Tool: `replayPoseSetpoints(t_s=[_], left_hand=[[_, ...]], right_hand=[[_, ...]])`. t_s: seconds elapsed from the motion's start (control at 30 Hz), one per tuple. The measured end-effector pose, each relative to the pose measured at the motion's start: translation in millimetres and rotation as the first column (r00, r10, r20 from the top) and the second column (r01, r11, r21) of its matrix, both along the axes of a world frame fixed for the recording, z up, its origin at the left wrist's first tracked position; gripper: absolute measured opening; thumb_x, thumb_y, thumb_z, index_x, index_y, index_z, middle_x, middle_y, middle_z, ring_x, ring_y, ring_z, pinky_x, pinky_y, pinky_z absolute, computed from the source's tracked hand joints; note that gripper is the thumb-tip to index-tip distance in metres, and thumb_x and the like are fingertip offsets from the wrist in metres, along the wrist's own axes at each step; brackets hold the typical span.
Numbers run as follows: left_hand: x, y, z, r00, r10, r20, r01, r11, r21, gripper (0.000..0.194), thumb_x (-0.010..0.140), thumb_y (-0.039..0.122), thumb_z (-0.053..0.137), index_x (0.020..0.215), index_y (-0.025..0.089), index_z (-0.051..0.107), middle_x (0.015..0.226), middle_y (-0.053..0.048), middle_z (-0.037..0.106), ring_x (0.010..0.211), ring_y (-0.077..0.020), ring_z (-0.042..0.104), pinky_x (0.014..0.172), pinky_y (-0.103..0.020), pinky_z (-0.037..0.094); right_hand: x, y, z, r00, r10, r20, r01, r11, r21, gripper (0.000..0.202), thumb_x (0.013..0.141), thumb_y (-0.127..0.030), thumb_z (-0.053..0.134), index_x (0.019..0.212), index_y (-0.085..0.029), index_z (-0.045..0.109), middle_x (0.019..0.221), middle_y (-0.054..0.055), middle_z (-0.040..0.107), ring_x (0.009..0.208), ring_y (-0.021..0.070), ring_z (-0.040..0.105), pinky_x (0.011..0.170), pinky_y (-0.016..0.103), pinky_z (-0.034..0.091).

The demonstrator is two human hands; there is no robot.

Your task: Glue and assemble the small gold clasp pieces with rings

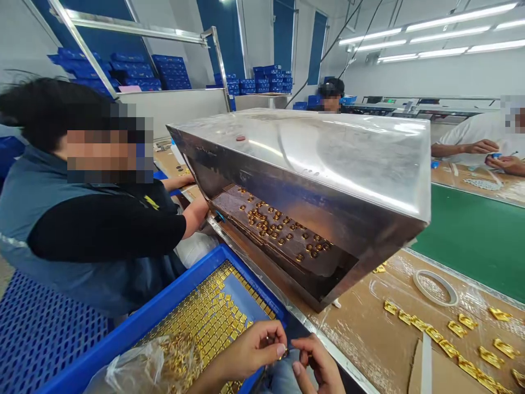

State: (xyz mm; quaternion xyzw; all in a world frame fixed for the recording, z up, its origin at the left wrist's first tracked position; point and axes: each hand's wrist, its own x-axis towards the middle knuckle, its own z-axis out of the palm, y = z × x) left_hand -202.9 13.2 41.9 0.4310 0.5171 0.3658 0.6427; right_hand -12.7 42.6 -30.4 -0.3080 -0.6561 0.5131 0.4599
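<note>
My left hand is closed in a pinch, thumb against fingers, on a small gold-coloured metal piece; its shape is mostly hidden by the fingertips. Close beside it on the right is my right hand, with its fingers curled and its index fingertip near that piece. Whatever sits between its thumb and fingers is too small to make out. Below and to the left of my hands is a blue tray with rows of flat gold pieces. A clear plastic bag of small gold parts lies on those rows.
A metal hood covers several gold rings ahead. At right, the brown worktop bears gold pieces and a tape roll, beside a green belt. A co-worker sits close on the left; another person's hands work far right.
</note>
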Motion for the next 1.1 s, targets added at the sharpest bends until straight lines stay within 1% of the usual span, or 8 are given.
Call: replayPoseSetpoints(t_s=[0.1,0.2,0.37,0.6,0.77,0.9,1.0,1.1], left_hand=[[1.9,-3.0,-4.2,0.995,0.019,0.095,-0.014,0.998,-0.055,0.057,0.075,0.070,0.072,0.082,0.017,0.052,0.069,0.004,0.049,0.060,-0.0090,0.043,0.060,-0.024,0.031],[4.9,-5.0,-9.8,0.987,0.050,0.151,-0.035,0.994,-0.101,0.057,0.072,0.067,0.076,0.082,0.017,0.051,0.069,0.004,0.052,0.058,-0.0078,0.046,0.058,-0.023,0.032],[2.8,-7.0,-12.9,0.974,0.083,0.210,-0.054,0.989,-0.139,0.058,0.069,0.066,0.080,0.081,0.017,0.052,0.065,0.005,0.053,0.054,-0.0062,0.046,0.055,-0.022,0.031],[-9.6,-11.5,-2.0,0.963,0.047,0.265,-0.010,0.990,-0.139,0.056,0.068,0.056,0.086,0.093,0.017,0.055,0.068,0.006,0.057,0.054,-0.0048,0.048,0.054,-0.019,0.033],[-9.4,-5.8,3.6,0.968,0.072,0.241,-0.047,0.993,-0.106,0.054,0.069,0.058,0.085,0.089,0.016,0.059,0.068,0.005,0.058,0.053,-0.0052,0.050,0.053,-0.019,0.036],[-1.4,5.5,8.3,0.945,0.112,0.308,-0.099,0.993,-0.057,0.055,0.069,0.059,0.085,0.092,0.015,0.061,0.071,0.002,0.061,0.054,-0.0057,0.053,0.054,-0.019,0.039],[7.4,11.1,6.0,0.922,0.130,0.364,-0.119,0.992,-0.052,0.057,0.066,0.057,0.088,0.091,0.015,0.059,0.069,0.002,0.062,0.053,-0.0068,0.056,0.051,-0.019,0.041],[16.9,11.6,-2.8,0.904,0.159,0.397,-0.145,0.987,-0.065,0.056,0.064,0.053,0.091,0.088,0.015,0.058,0.067,0.001,0.064,0.053,-0.0081,0.058,0.050,-0.019,0.044]], right_hand=[[-3.5,7.7,10.8,0.992,0.087,0.088,-0.103,0.974,0.200,0.013,0.098,-0.032,0.066,0.103,-0.024,0.074,0.072,0.002,0.060,0.059,0.0170,0.060,0.057,0.024,0.052],[-2.0,14.1,14.8,0.980,0.107,0.169,-0.155,0.939,0.308,0.009,0.097,-0.022,0.067,0.103,-0.023,0.073,0.071,0.001,0.062,0.057,0.0163,0.061,0.053,0.023,0.053],[0.0,14.7,18.5,0.950,0.127,0.286,-0.223,0.917,0.331,0.012,0.101,-0.022,0.061,0.102,-0.022,0.073,0.075,0.003,0.063,0.059,0.0169,0.063,0.055,0.023,0.055],[-5.8,12.1,41.0,0.932,0.187,0.311,-0.281,0.915,0.290,0.015,0.103,-0.027,0.060,0.097,-0.023,0.073,0.078,0.004,0.064,0.063,0.0179,0.065,0.059,0.025,0.055],[-8.2,16.0,47.2,0.957,0.189,0.221,-0.231,0.956,0.182,0.018,0.101,-0.032,0.062,0.091,-0.022,0.073,0.072,0.002,0.061,0.060,0.0167,0.060,0.056,0.024,0.050],[-12.5,9.8,47.0,0.991,0.096,0.092,-0.093,0.995,-0.043,0.024,0.100,-0.040,0.065,0.088,-0.020,0.071,0.075,0.004,0.064,0.065,0.0187,0.061,0.060,0.026,0.052],[-21.2,-2.6,45.8,0.995,0.022,-0.093,-0.048,0.958,-0.282,0.030,0.100,-0.048,0.063,0.088,-0.020,0.065,0.077,0.005,0.066,0.067,0.0206,0.064,0.065,0.030,0.056],[-28.8,-13.6,42.5,0.976,-0.104,-0.190,0.014,0.906,-0.424,0.033,0.099,-0.051,0.065,0.087,-0.021,0.060,0.073,0.003,0.061,0.063,0.0195,0.062,0.062,0.031,0.056]])
